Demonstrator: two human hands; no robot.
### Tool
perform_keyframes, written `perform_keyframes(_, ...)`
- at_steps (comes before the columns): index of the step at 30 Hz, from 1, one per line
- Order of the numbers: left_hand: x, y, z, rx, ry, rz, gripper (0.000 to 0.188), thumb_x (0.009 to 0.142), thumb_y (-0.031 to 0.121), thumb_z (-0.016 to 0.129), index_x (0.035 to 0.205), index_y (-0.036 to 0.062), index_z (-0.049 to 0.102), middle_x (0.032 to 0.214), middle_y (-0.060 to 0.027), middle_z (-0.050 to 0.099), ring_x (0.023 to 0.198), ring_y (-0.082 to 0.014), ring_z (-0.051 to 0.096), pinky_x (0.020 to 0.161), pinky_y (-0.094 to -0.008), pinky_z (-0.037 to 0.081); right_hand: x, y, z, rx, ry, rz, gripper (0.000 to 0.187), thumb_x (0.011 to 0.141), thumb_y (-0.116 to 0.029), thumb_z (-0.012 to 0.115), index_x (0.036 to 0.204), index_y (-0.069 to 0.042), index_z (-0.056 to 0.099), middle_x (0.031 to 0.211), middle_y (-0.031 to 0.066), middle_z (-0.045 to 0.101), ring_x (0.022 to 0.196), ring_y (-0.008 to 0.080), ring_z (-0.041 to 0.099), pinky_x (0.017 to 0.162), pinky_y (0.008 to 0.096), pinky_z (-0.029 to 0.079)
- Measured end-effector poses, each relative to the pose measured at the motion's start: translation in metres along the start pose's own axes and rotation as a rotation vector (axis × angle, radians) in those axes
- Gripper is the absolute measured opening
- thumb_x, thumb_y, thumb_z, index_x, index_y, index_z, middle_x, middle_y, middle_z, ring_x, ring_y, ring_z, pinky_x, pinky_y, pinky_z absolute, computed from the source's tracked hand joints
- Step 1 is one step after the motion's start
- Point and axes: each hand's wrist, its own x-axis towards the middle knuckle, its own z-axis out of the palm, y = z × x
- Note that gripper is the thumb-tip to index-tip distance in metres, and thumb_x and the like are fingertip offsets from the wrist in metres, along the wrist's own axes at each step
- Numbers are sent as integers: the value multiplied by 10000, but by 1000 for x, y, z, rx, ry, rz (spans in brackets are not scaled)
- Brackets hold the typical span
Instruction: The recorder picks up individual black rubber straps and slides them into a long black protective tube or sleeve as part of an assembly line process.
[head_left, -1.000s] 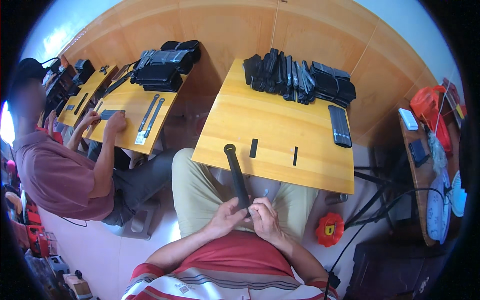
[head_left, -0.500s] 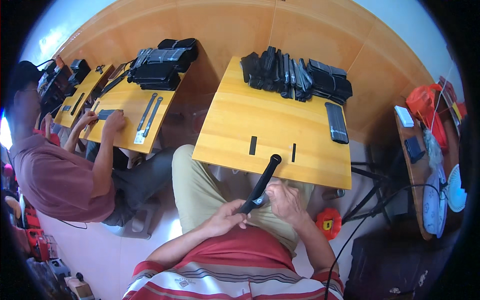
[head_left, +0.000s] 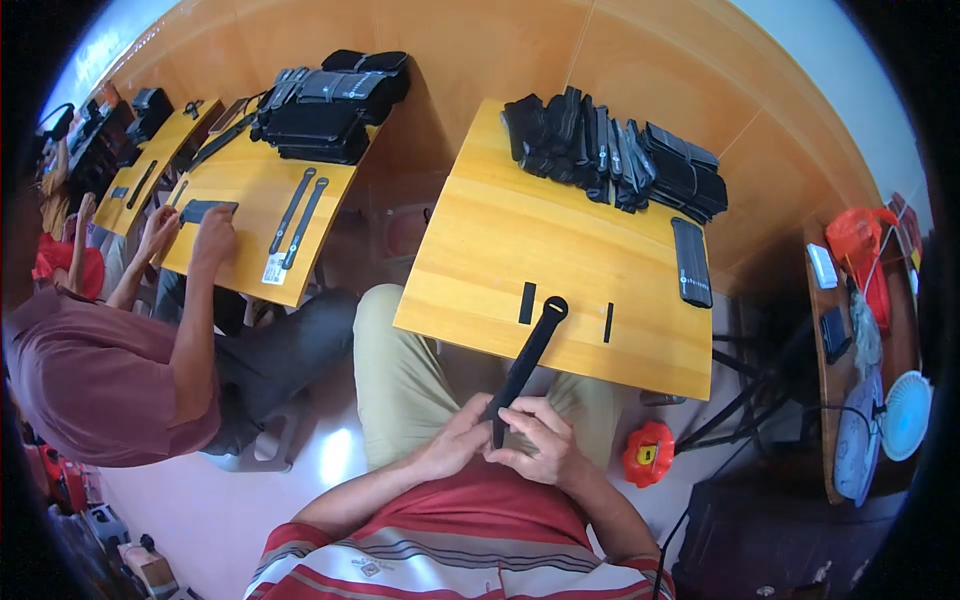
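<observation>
Over the lap, in the head view, here's the black strap (head_left: 528,360), gripped near its lower end, slanting up and rightward, its rounded, slotted tip showing against the near edge of the yellow table (head_left: 490,240); whether it touches the wood, one cannot tell. The left hand (head_left: 458,440) has its fingers closed round the strap, and right beside it the right hand (head_left: 545,443) pinches the same low stretch between thumb and fingers. Up on the tabletop, two short dark strips (head_left: 527,302) lie apart, either side of that tip; over by the right edge rests a flat dark pouch (head_left: 692,262), and behind it sits a stack of black pouches (head_left: 687,172). Off to the left, a co-worker's hands (head_left: 213,237) handle a dark piece (head_left: 207,211) at the neighbouring table (head_left: 255,185)!
</observation>
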Motion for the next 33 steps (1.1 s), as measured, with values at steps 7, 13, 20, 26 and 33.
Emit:
perform_keyframes(7,-1,-3,-17,116,29,115,256,1076,214,413,1214,-1,435,858,-44,551,726,-110,588,667,-264,511,12,10,17,-101,-54,-42,401,742,-142,824,1098,-41,671,1090,126,632,859,267,693,685,347,583)
perform_keyframes(13,-14,3,-18,97,158,55,250,1072,229,438,1157,3,503,827,-54,546,690,-118,560,646,-279,493,34,10,29,-65,0,-119,207,834,-51,678,1041,-39,683,985,125,674,788,232,701,634,332,575)
perform_keyframes(20,-46,18,-24,399,304,126,254,1061,252,472,1094,12,549,727,-64,509,676,-148,495,648,-335,456,118,57,-92,-372,572,375,229,996,-133,574,792,-42,625,638,-11,524,558,98,503,525,271,431)
perform_keyframes(26,-85,-20,-66,170,493,-49,259,1068,295,468,1041,52,552,715,17,489,594,-67,452,527,-249,398,155,104,-201,311,982,204,185,1013,-173,596,1065,1,632,790,59,658,683,78,623,644,204,539)
perform_keyframes(33,-85,-29,-61,109,577,25,277,1066,329,474,1021,62,531,719,45,466,574,-48,433,506,-221,378,168,116,-85,88,584,238,145,960,-96,644,1054,1,695,925,45,698,839,79,628,766,240,506)
